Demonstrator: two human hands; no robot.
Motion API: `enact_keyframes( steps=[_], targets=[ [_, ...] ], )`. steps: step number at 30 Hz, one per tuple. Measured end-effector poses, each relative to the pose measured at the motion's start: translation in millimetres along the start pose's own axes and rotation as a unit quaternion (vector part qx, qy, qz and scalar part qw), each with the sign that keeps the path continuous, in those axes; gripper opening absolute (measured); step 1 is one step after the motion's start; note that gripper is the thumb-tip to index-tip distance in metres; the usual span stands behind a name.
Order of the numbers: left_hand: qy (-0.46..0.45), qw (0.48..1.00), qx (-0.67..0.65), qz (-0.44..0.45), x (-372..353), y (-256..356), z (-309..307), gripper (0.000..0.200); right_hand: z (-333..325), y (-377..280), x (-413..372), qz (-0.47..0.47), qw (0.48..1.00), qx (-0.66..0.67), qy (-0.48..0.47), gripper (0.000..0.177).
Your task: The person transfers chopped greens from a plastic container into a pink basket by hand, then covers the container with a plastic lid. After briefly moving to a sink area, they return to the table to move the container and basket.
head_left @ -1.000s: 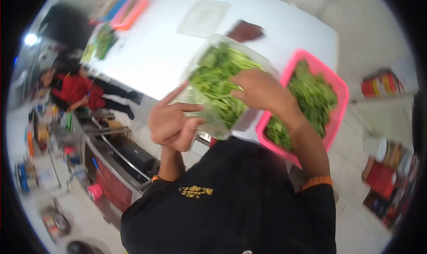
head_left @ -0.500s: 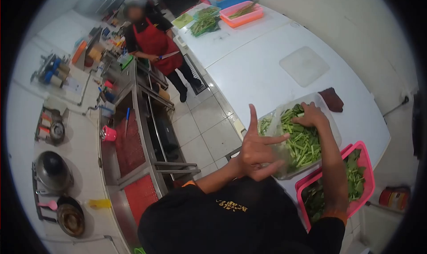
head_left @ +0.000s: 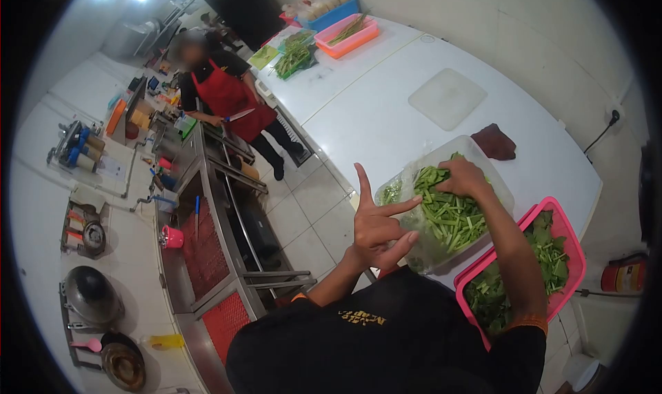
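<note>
Cut green vegetables (head_left: 452, 218) lie in a clear plastic container (head_left: 502, 187) on the white table, with a clear plastic bag (head_left: 412, 239) along the container's left side. My right hand (head_left: 463, 177) reaches into the greens at the back, its fingers curled over some of them. My left hand (head_left: 383, 230) is raised beside the bag, with fingers spread and nothing in it. A pink basket (head_left: 580, 256) of leafy greens (head_left: 549, 263) sits at the table's near edge, under my right forearm.
A person in a red apron (head_left: 227, 94) stands across the aisle holding a knife (head_left: 240, 115). On the white table (head_left: 386, 111) are a translucent lid (head_left: 447, 99), a dark red cloth (head_left: 494, 142) and an orange-pink tray (head_left: 347, 36). Metal sinks (head_left: 238, 283) line the left.
The view has shifted, showing more ceiling lights. My right hand's fingers are more curled in the greens. My left hand remains raised with its fingers spread.
</note>
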State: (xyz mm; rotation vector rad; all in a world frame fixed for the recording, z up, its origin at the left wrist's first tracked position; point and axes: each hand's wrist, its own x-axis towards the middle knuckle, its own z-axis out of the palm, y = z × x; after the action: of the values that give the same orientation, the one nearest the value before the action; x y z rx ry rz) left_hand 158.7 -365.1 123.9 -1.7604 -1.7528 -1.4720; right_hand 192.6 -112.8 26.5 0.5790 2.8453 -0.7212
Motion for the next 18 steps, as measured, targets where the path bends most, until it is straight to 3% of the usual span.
enact_keyframes(
  steps=[4, 10, 13, 14, 17, 18],
  targets=[
    [0.006, 1.0, 0.011, -0.005, 5, -1, 1, 0.027, -14, -7, -16, -0.053, 0.994, 0.051, 0.081, 0.049],
    [0.008, 1.0, 0.021, -0.007, 11, -4, -3, 0.022, -35, -18, -48, -0.109, 0.934, 0.217, 0.261, 0.047],
    [0.006, 1.0, 0.025, -0.008, 5, 6, -3, 0.021, -10, 4, -35, -0.075, 0.939, 0.244, 0.23, 0.045],
    [0.008, 0.999, 0.03, 0.011, 13, 0, -3, 0.021, -14, 7, -41, -0.143, 0.922, 0.207, 0.294, 0.044],
    [0.019, 0.999, 0.024, 0.022, 14, -2, -4, 0.021, -12, 19, -32, -0.069, 0.906, 0.344, 0.236, 0.041],
    [0.024, 0.999, 0.012, 0.017, 13, -3, -2, 0.026, -15, 17, -34, 0.008, 0.864, 0.492, 0.108, 0.035]
  ],
)
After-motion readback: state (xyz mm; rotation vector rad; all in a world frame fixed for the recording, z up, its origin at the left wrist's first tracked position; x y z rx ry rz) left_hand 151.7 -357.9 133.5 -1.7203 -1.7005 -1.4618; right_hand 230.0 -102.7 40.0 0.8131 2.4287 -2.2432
